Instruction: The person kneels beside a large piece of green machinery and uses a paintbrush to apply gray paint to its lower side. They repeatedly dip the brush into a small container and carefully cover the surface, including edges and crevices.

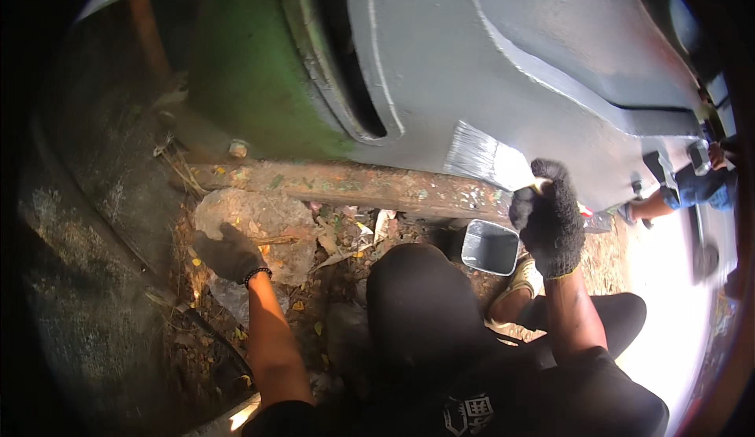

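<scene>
My right hand, in a dark knit glove, is closed around the handle of a wide paintbrush. Grey paint coats the bristles, which lie against the lower part of a grey metal panel. Just below the brush, a square tub of grey paint stands on the ground near my shoe. On the left, my gloved left hand is spread over a large pale stone, with nothing visible in it. A dark beaded bracelet circles that wrist.
A worn wooden beam runs along the panel's bottom edge. Left of the grey paint, a green section adjoins a dark slot. Leaves and debris litter the ground. A dark hose crosses at left. Another person in blue shorts is at far right.
</scene>
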Action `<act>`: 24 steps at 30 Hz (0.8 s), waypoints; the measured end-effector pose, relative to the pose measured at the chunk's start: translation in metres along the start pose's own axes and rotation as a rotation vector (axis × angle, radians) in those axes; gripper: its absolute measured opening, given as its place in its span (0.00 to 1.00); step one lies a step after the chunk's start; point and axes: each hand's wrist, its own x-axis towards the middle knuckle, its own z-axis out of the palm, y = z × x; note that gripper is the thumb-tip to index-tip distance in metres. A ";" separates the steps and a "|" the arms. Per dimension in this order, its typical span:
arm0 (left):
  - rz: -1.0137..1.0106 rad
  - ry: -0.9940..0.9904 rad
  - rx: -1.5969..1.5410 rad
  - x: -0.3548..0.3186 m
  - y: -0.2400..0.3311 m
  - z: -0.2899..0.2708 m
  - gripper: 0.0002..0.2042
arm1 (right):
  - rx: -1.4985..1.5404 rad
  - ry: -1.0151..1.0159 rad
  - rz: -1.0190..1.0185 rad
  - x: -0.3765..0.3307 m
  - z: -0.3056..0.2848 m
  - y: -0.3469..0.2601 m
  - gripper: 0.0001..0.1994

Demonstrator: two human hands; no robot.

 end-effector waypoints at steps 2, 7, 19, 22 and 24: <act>-0.027 -0.084 -0.009 -0.004 0.006 -0.001 0.34 | -0.518 -0.148 -0.215 0.019 0.034 -0.007 0.18; -0.130 -0.215 0.085 0.001 0.006 -0.005 0.37 | -1.100 -0.604 -0.836 0.082 0.150 -0.015 0.15; -0.167 -0.179 -0.039 0.001 0.012 -0.003 0.34 | -1.590 -0.783 -0.876 0.105 0.160 0.044 0.20; -0.140 -0.131 -0.056 0.002 0.010 -0.003 0.34 | -1.392 -0.763 -1.077 0.117 0.169 0.035 0.18; -0.130 -0.121 -0.071 0.002 0.011 -0.004 0.33 | -1.338 -0.644 -1.235 0.124 0.196 0.014 0.19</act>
